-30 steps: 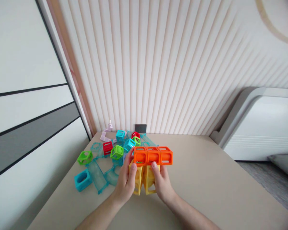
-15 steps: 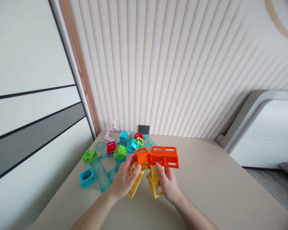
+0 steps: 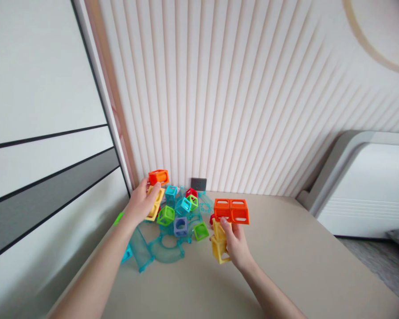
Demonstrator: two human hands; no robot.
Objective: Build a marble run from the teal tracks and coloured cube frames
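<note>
My left hand is closed around a stack of hollow cube blocks, an orange block on top and yellow blocks below. It is raised over the far left part of the pile. In my right hand is another joined piece: two orange blocks side by side above two yellow blocks. My right thumb presses on its front, near where the orange and yellow meet. A red block shows partly behind this piece. The two pieces are well apart.
Loose cube blocks lie on the table: a green block, a purple block, a light-blue block and several others. Among them are see-through teal track pieces. A black socket sits at the ribbed wall.
My left hand has moved away from my right, up and to the left, carrying its orange-and-yellow stack. The right hand's piece stays nearly in place. The purple and green blocks are now uncovered.
</note>
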